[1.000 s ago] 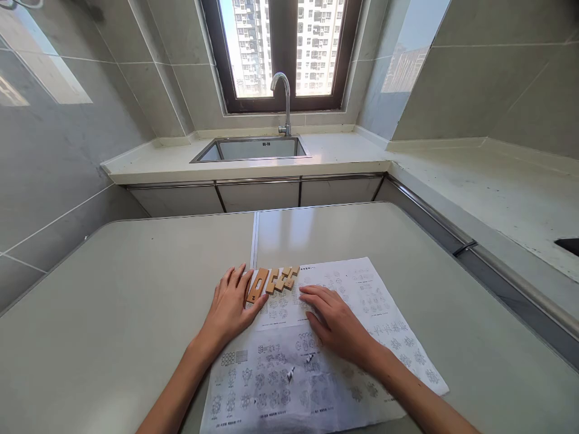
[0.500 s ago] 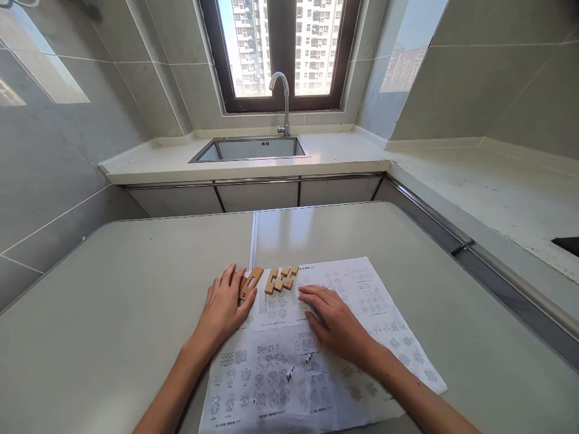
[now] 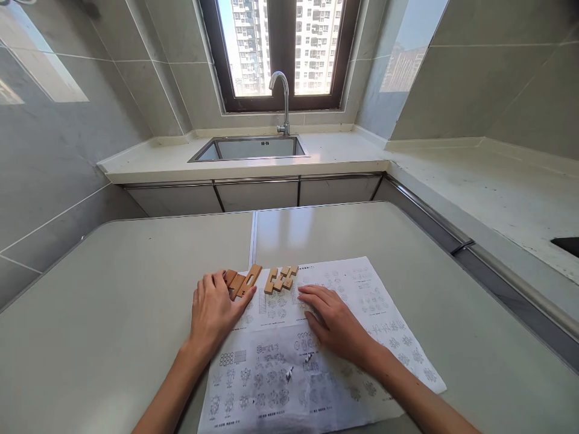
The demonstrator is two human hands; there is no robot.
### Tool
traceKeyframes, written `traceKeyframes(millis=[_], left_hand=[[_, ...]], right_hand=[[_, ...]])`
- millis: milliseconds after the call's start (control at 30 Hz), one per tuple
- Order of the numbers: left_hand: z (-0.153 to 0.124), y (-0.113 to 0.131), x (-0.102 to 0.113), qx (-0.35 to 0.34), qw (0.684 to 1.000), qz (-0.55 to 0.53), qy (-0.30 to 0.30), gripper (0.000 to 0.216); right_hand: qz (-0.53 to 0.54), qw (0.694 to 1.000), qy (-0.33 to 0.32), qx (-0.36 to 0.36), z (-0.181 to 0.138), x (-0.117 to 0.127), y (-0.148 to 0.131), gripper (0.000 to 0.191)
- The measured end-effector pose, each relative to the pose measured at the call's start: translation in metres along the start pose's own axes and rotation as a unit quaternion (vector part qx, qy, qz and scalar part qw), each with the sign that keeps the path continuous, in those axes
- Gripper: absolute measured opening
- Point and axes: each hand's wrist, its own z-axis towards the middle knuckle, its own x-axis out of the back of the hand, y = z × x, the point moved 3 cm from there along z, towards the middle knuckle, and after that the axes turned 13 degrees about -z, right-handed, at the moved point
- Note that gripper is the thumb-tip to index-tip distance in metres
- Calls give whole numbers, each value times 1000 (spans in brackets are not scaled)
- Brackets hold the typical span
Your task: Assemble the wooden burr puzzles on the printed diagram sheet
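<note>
My left hand rests at the left of the paper sheet, with its fingers apart and bent beside a row of flat wooden puzzle pieces. Its thumb reaches the lower end of a slotted puzzle piece marked 2. A short gap separates these from a second group of notched wooden pieces near the sheet's top edge. On the printed instruction sheet lies my right hand, open and holding nothing, its fingertips a little right of the second group.
Small white scraps lie on the sheet. The pale table meets a counter with a sink and a faucet under a window. Another counter runs along the right side.
My left hand has drawn back to the left, its fingers now more bent, uncovering more of the left-hand wooden pieces. My right hand and the second group stay in place.
</note>
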Motion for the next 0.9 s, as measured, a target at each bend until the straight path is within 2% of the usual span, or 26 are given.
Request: traceKeyframes(millis=[500,733,900], left_hand=[[3,-3,1,13,1000,-20,-4,84],[1,3,5,-8,1000,-6,-21,57],[0,0,2,-49,998,24,-15,43]], right_hand=[[-1,1000,3,4,0,0,1,38],[-3,1000,10,10,0,0,1,38],[-7,1000,4,7,0,-1,1,38]])
